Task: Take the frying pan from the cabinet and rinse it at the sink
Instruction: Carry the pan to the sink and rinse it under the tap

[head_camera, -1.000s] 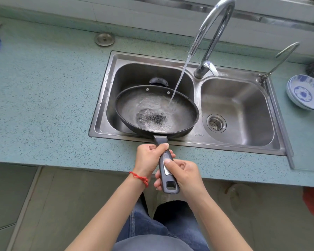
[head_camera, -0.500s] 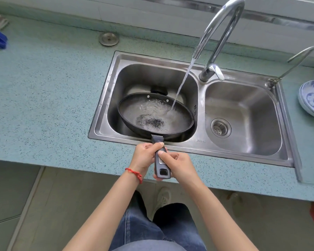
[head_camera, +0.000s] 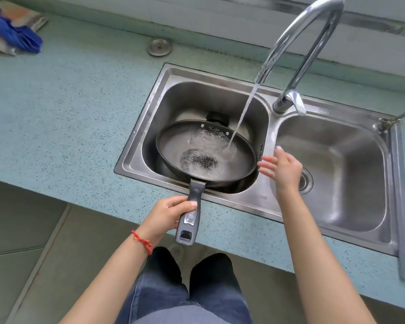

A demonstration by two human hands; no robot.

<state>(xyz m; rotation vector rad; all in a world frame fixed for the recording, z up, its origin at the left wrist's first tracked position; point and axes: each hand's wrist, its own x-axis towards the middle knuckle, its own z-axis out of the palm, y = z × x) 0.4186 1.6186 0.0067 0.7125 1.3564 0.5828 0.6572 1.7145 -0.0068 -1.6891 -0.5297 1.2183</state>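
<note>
A black frying pan (head_camera: 173, 150) sits low in the left basin of the steel double sink (head_camera: 270, 127), its dark handle (head_camera: 189, 220) sticking out over the counter edge. Water from the curved chrome tap (head_camera: 309, 33) streams onto the pan's right side and pools inside. My left hand (head_camera: 168, 213), with a red string at the wrist, grips the handle. My right hand (head_camera: 282, 169) hovers open beside the pan's right rim, fingers spread, over the divider between the basins.
The right basin (head_camera: 337, 174) holds only its drain. A blue and orange cloth (head_camera: 12, 33) lies at the counter's far left. A round metal cap (head_camera: 159, 46) sits in the blue-green counter (head_camera: 56, 108) behind the sink. A thin second spout (head_camera: 398, 118) stands at the sink's far right corner.
My right hand has let go of the handle and moved up to the pan's right rim. The left hand alone holds the handle now. The view has moved closer.
</note>
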